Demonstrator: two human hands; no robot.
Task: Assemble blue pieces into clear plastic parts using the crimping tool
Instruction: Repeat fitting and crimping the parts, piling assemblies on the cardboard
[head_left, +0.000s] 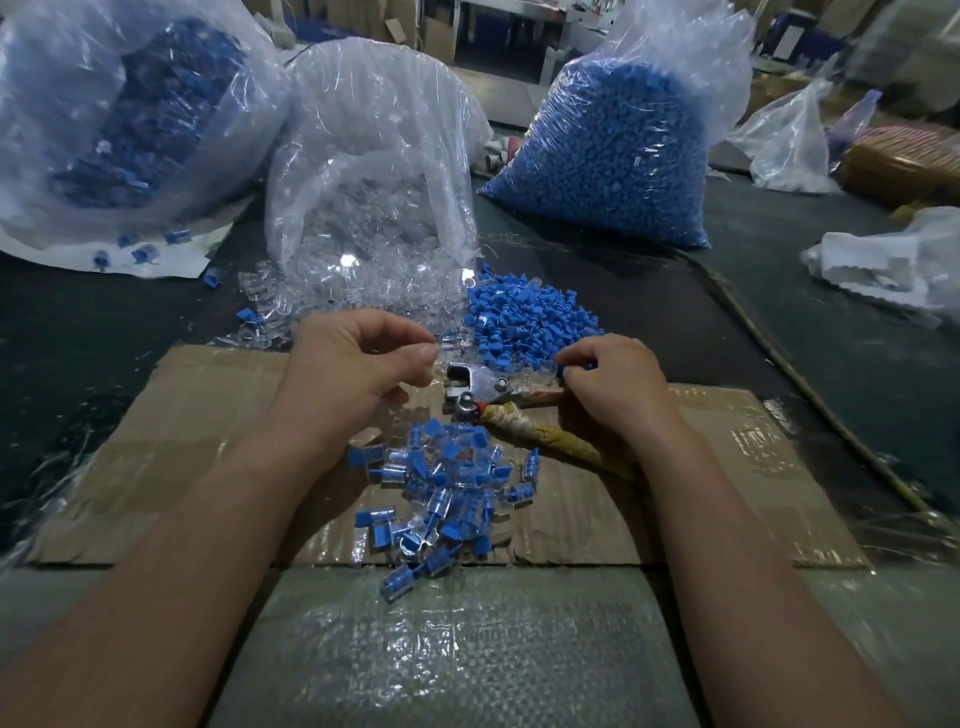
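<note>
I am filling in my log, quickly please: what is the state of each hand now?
Left hand: pinches a clear part, it seems.
Right hand: holds the tool and pinches a blue piece.

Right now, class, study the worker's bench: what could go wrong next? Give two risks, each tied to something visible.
1. The left hand sits right beside the crimping tool head; a squeeze by the right hand could pinch its fingers.
2. The loose blue pieces touch the clear parts; they may mix and slow picking.
</note>
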